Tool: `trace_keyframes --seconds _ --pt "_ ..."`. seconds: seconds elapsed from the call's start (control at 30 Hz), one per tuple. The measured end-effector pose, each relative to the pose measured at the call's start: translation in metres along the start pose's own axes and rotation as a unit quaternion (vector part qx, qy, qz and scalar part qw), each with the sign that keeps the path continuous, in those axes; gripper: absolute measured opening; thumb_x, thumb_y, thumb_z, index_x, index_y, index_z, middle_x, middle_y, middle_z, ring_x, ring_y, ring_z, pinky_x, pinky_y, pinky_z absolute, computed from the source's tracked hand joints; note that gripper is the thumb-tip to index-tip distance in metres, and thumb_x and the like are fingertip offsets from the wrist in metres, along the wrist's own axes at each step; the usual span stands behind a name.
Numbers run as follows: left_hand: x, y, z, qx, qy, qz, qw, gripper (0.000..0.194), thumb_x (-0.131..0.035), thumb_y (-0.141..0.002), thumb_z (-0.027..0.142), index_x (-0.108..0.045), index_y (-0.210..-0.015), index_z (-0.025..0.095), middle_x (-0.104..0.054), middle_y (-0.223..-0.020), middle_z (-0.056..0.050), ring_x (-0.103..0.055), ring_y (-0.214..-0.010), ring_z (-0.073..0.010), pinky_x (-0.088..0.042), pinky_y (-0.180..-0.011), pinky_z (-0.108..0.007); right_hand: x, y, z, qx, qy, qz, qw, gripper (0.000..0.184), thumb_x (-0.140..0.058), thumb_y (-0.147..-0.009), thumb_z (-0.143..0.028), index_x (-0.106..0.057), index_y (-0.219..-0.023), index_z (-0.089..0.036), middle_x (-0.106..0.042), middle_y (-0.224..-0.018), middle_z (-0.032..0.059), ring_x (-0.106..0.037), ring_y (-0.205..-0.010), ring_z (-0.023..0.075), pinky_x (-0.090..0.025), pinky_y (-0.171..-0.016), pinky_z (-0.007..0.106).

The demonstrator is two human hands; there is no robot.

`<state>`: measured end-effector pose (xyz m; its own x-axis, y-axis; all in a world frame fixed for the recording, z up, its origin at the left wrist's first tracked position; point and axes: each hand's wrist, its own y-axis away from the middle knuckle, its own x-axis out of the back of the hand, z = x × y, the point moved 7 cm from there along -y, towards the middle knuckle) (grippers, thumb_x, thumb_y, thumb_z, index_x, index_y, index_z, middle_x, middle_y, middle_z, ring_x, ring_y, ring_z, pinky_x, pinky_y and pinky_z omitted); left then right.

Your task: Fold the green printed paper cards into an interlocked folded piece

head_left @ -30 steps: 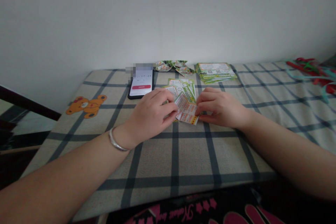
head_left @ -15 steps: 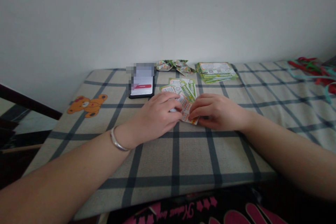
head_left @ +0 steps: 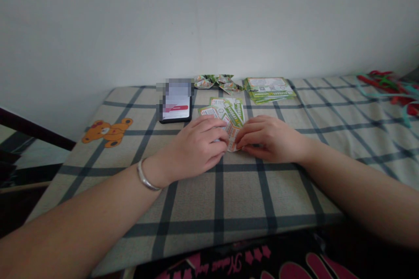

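Observation:
A small printed paper card, white with orange and green print, lies between my two hands at the middle of the table. From the left, the curled fingers of my left hand close on its edge and cover part of it. My right hand pinches the card's right and lower side, with the fingers bent together. Just beyond the fingertips, more green and white cards lie spread on the cloth, partly beneath the held one. My hands hide some of the card's edges.
Behind the hands lie several folded paper pieces and a stack of cards. A phone lies at the left, and a bear picture further left. Tangled red and teal strips sit far right on the checked tablecloth. A wall rises behind.
My right hand has moved slightly left and in over the card, closer to my left hand. The card's yellow-edged lower corner, visible earlier, no longer shows.

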<state>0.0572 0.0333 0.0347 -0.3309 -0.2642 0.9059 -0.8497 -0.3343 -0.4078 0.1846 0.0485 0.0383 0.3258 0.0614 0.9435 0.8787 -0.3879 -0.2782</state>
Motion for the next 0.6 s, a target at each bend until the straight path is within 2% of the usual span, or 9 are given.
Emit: trace_keyframes --seconds 0.23,0.47,0.6 --pt "0.001 0.0 0.0 -0.001 0.033 0.0 0.999 0.018 -0.056 -0.093 0.02 -0.073 -0.093 0.023 -0.071 -0.105 0.0 -0.055 -0.12 -0.0239 -0.039 -0.111 -0.048 -0.001 0.001 0.006 -0.04 -0.03 -0.014 0.999 0.024 -0.046 -0.096 -0.021 -0.07 -0.099 -0.016 -0.072 -0.095 0.0076 -0.063 -0.093 0.02 -0.047 -0.084 0.034" --pt "0.001 0.001 0.003 -0.019 0.039 0.006 0.999 0.017 -0.057 -0.092 0.019 -0.072 -0.097 0.024 -0.07 -0.109 0.0 -0.054 -0.121 -0.0231 -0.038 -0.111 -0.047 0.002 -0.001 0.013 -0.089 -0.036 0.012 0.995 0.021 -0.048 -0.093 -0.016 -0.069 -0.094 -0.014 -0.07 -0.086 0.0082 -0.062 -0.084 0.0194 -0.045 -0.077 0.032" --pt "-0.002 0.001 0.002 -0.021 0.049 0.005 0.999 0.017 -0.056 -0.093 0.021 -0.072 -0.099 0.024 -0.069 -0.11 0.0 -0.055 -0.118 -0.0226 -0.038 -0.11 -0.046 -0.001 -0.003 0.016 -0.107 -0.007 0.039 0.993 0.02 -0.049 -0.095 -0.02 -0.068 -0.09 -0.014 -0.068 -0.08 0.0072 -0.061 -0.078 0.0191 -0.043 -0.074 0.032"
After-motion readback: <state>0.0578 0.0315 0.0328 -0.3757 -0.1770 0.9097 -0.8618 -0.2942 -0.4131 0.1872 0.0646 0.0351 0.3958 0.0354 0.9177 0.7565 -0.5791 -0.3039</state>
